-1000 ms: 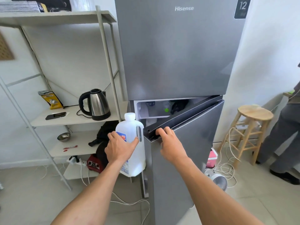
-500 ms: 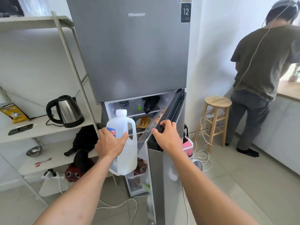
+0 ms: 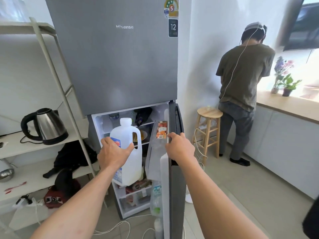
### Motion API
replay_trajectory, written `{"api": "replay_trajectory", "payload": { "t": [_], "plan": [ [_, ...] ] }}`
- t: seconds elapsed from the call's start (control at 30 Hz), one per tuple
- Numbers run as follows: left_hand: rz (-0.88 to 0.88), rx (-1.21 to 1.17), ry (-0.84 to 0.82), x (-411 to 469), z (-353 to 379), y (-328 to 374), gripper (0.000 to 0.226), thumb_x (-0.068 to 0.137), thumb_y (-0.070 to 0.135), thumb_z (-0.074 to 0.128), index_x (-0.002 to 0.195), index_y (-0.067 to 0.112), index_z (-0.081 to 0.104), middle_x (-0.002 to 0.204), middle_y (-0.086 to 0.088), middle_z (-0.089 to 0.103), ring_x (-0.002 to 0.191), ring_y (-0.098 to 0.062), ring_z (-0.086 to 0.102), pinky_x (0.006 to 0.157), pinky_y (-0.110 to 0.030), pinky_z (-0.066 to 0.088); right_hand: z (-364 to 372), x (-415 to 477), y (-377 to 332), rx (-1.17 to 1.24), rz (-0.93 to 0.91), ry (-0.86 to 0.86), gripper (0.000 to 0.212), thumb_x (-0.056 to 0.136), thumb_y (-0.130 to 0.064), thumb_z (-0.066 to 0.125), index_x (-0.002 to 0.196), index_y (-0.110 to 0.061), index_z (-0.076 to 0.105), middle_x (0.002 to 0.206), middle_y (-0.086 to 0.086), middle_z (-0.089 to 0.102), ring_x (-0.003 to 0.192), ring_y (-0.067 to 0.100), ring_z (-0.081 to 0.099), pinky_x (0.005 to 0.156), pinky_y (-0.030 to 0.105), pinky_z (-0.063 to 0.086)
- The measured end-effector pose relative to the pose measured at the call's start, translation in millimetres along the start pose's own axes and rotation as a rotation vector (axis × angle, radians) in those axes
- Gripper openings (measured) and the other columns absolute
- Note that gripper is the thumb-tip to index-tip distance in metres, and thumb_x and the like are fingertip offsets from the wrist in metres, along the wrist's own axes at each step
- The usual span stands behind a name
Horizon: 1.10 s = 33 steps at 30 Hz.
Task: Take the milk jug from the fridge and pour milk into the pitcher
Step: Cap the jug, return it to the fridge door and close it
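1. My left hand [image 3: 114,156] is wrapped round the 9 o'clock side of the milk jug [image 3: 133,167]. The fingers are curled across the label and the thumb is spread over the front, so I am gripping the body, not the handle
2. The milk jug hangs upright in the air, in front of the open lower compartment of the fridge [image 3: 117,66] and clear of its shelves. Its white cap [image 3: 125,121] is on at 12 o'clock, and its moulded handle [image 3: 139,140] sits free at 3 o'clock
3. I reckon the thin, cloudy plastic will give if I squeeze, and it may be cold and a bit slick. I cannot read the milk level, so I would treat it as heavy and sloshing
4. For pouring, the handle looks the surer hold. A hand under the base would steady the tilt, and the cap has to come off first
5. My right hand [image 3: 179,147], at 3 o'clock from the jug, has its fingers hooked over the top edge of the fridge door [image 3: 176,187], which stands swung open
6. No pitcher is in view, so I cannot tell where the jug must travel
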<state>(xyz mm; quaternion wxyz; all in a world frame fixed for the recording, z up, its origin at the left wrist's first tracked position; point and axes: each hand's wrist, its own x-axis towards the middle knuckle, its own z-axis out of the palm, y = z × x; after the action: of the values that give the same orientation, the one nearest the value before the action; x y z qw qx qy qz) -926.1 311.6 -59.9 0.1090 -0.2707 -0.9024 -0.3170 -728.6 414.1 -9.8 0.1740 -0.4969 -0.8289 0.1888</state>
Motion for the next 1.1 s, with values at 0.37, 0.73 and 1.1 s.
{"api": "replay_trajectory", "payload": {
  "t": [0.37, 0.73, 1.1],
  "plan": [
    [0.150, -0.010, -0.099, -21.1, 30.7, 46.4, 0.081, 0.073, 0.070, 0.066, 0.118, 0.006, 0.044, 0.114, -0.008, 0.047, 0.097, -0.034, 0.061, 0.067, -0.035, 0.042, -10.0, -4.8, 42.7, -0.279, 0.137, 0.213, 0.034, 0.092, -0.016, 0.048, 0.126, -0.012, 0.049, 0.130, 0.008, 0.052, 0.121, 0.029, 0.047, 0.097, 0.041, 0.033],
    [0.248, -0.029, -0.176, -50.6, 49.4, 88.7, 0.083, 0.072, 0.070, 0.067, 0.120, 0.006, 0.044, 0.118, -0.010, 0.049, 0.100, -0.034, 0.061, 0.068, -0.036, 0.045, -16.3, -14.2, 92.2, -0.521, 0.164, 0.365, 0.043, 0.082, -0.012, 0.052, 0.125, -0.007, 0.048, 0.115, 0.007, 0.051, 0.111, 0.030, 0.040, 0.090, 0.042, 0.026],
    [0.352, -0.046, -0.241, -64.3, 62.1, 108.3, 0.083, 0.071, 0.073, 0.065, 0.120, 0.010, 0.042, 0.115, -0.007, 0.048, 0.096, -0.029, 0.061, 0.069, -0.036, 0.052, -14.6, -4.9, 125.7, -0.588, 0.222, 0.353, 0.056, 0.092, -0.027, 0.045, 0.140, 0.000, 0.034, 0.135, 0.016, 0.044, 0.123, 0.032, 0.039, 0.102, 0.045, 0.015]
  ]
}}
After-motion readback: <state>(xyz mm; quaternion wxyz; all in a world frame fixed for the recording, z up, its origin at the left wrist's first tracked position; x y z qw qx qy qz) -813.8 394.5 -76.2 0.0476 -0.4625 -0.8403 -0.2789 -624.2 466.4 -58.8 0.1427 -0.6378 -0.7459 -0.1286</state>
